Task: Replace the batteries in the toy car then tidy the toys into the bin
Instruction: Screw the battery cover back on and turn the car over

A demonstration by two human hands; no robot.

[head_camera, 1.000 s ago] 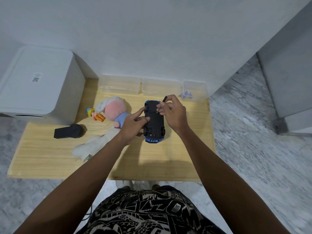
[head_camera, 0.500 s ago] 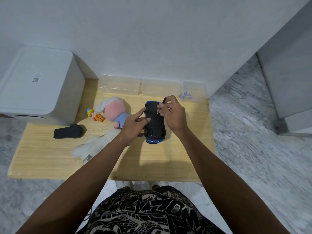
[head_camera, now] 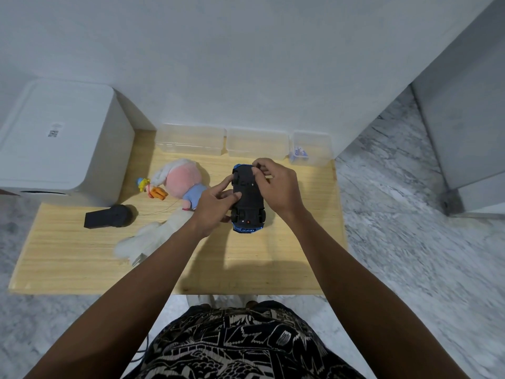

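Observation:
A blue toy car (head_camera: 248,203) lies upside down at the middle of the wooden table (head_camera: 82,258), its black underside facing up. My left hand (head_camera: 216,206) grips the car's left side, thumb on the underside. My right hand (head_camera: 276,187) rests over the car's far end with its fingertips pinched against the underside; what sits between them is hidden. A pink and white plush doll (head_camera: 180,181) lies left of the car, beside a small yellow and orange toy (head_camera: 151,188). The large white lidded bin (head_camera: 54,138) stands at the table's far left.
A black remote controller (head_camera: 109,216) lies on the table's left part. Three clear plastic boxes line the wall: two shallow ones (head_camera: 191,140) (head_camera: 257,144) and a smaller tub (head_camera: 311,147) with blue bits inside. Marble floor surrounds the table.
My right hand's fingers have curled lower onto the car's far end, and the small dark tip that stuck up from them no longer shows. The car and my left hand have barely moved.

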